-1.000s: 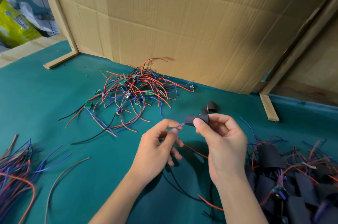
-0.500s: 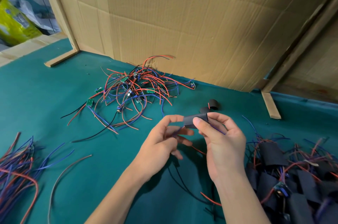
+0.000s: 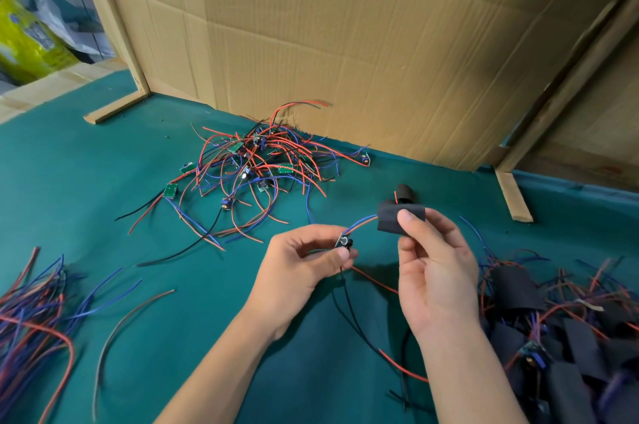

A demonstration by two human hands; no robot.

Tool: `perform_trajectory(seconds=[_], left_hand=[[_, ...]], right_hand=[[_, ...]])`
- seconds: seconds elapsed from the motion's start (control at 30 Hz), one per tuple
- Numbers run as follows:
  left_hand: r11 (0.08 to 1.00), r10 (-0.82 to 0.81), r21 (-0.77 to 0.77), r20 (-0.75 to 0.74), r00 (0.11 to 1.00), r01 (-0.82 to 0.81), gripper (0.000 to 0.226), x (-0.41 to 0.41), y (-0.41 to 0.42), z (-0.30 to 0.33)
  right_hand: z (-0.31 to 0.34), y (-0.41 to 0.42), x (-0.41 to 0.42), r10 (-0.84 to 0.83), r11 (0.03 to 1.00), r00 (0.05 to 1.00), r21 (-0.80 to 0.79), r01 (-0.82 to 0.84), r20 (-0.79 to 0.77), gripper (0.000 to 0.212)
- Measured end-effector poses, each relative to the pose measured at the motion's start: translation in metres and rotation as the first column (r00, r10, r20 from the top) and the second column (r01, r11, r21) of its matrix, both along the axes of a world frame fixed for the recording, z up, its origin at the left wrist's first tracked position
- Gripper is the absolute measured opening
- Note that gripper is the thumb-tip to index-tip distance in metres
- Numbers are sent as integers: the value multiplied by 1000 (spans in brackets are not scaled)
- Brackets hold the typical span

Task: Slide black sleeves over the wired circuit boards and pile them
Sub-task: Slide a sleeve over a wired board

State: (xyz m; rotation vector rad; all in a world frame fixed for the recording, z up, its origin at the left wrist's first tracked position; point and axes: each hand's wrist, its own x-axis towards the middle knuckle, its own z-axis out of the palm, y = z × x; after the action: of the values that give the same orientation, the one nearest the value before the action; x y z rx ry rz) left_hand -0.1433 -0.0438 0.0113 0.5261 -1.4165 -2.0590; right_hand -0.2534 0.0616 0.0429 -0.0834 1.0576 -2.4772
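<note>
A person's left hand (image 3: 304,264) pinches a small wired circuit board (image 3: 344,243) between thumb and fingertips, while the right hand (image 3: 432,271) grips a black sleeve (image 3: 390,219) already threaded onto the board's blue and red leads, apparently so it can be drawn along them over the board. Left of the sleeve, the board sits apart from it. The pile of sleeved boards (image 3: 567,337) lies below and right of the sleeve.
</note>
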Motion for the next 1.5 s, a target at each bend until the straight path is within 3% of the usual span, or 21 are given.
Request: perform_trajectory(seconds=[0.2,0.4,0.57,0.63,0.77,1.0,1.17,1.27,1.4,1.5], left_hand=[[995,-76,-61,-24,997,74,24,0,1,3],[980,32,-195,39,999,-24,24,0,-1,2],[949,-14,-313,90,996,42,18,-2,5,1],[962,-17,-271,64,998,34,19,-2,4,1],[983,-10,-186,11,1000,12,29,0,2,4],[996,-63,-59,-48,997,61,21,2,4,9],[984,-138,98,-91,986,147,21,5,0,11],[967,-163,182,-107,981,180,25,6,-2,12],[952,-209,202,-117,971,230,21,7,-3,15],[936,-228,239,-143,963,257,16,7,-3,17]], right_hand=[[0,-4,4,6,1000,1000,19,-6,8,43],[-3,-6,4,-37,977,993,207,59,-109,50],[-4,-9,10,-24,975,991,215,52,-129,56],[-4,-10,12,-5,978,993,209,29,-114,58],[-1,-11,15,75,976,991,213,-51,-108,44],[1,-11,16,290,955,955,48,-293,65,31],[3,-8,12,216,975,970,26,-220,112,19],[3,-4,8,181,982,982,49,-183,46,22],[6,-3,9,184,976,979,135,-171,-85,26],[6,-4,10,235,968,971,96,-230,-40,21]])
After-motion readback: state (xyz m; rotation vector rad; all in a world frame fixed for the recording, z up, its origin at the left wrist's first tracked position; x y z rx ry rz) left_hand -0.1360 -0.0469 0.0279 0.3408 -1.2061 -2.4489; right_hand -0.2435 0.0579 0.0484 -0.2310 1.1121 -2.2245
